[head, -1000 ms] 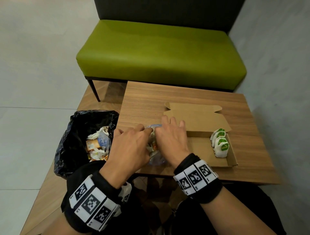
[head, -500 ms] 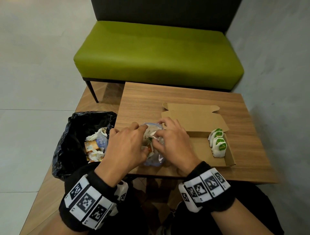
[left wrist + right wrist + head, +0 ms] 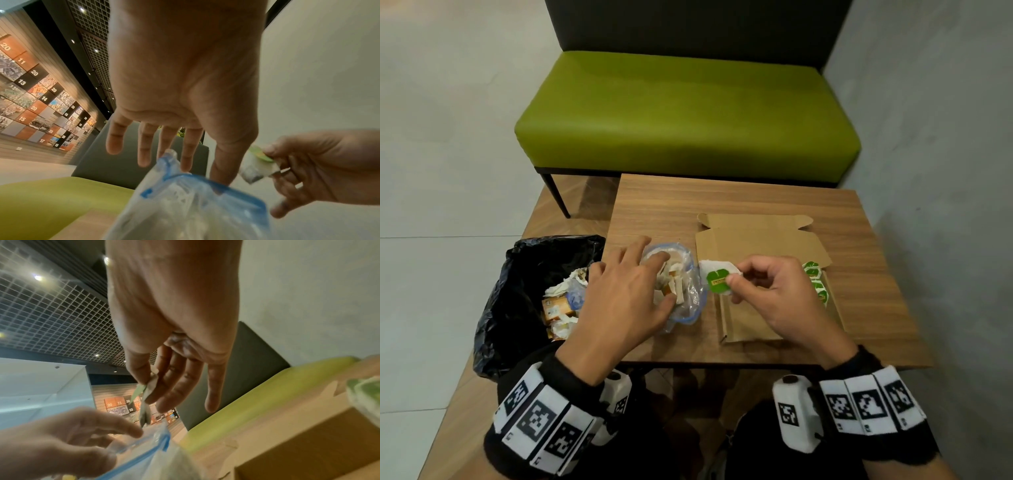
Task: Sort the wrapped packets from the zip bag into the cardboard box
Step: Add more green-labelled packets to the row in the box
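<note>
A clear zip bag (image 3: 688, 301) with a blue rim lies on the wooden table (image 3: 739, 198), holding several pale packets. My left hand (image 3: 654, 281) rests over its mouth with fingers spread and straight, thumb at the rim (image 3: 222, 180). My right hand (image 3: 736, 275) pinches a white packet with a green label (image 3: 717, 281) between thumb and fingers, just right of the bag and over the near left part of the open cardboard box (image 3: 750, 325). Several green-labelled packets (image 3: 820, 287) stand at the box's right end. The right wrist view shows the pinched packet (image 3: 145, 402) hanging above the bag (image 3: 164, 459).
The box lid (image 3: 756, 246) lies folded back flat behind the box. A black bin bag (image 3: 517, 274) with crumpled wrappers stands on the floor left of the table. A green bench (image 3: 688, 120) sits behind the table, and a grey wall runs along the right.
My right hand has drawn a green-labelled packet out of the zip bag and carried it right, towards the box. My left hand has stayed at the bag and spread its fingers.
</note>
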Tool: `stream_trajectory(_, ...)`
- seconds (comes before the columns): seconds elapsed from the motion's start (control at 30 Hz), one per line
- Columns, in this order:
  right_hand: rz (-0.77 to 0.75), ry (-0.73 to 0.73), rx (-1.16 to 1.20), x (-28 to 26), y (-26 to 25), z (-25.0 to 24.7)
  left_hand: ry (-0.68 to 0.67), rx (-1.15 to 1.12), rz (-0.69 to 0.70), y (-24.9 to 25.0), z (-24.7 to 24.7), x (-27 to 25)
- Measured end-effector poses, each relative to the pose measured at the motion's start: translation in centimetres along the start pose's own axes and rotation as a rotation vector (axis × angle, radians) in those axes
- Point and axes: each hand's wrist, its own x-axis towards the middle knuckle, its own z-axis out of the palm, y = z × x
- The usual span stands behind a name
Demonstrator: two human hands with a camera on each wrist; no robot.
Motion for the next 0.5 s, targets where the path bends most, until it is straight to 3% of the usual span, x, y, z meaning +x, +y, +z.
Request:
stream_trajectory(0.1, 0.011, -0.088, -0.022, -0.7, 0.7, -1.8, 0.118, -0.178, 0.194, 1.8, -0.2, -0.8)
stream_trajectory(0.23, 0.020, -0.213, -0.017, -1.4, 1.6, -2.9, 0.008, -0.496, 0.374, 5.4, 0.6, -1.2)
stream_trajectory(0.37, 0.015, -0.154, 0.064, -2.3, 2.4, -3.6, -0.037, -0.634, 0.294, 7.1, 1.9, -1.2)
stream_trajectory(0.5, 0.099, 0.032, 0.184, -3.4, 3.4, -3.7, -0.022, -0.862, 0.129, 8.3, 2.9, -1.1)
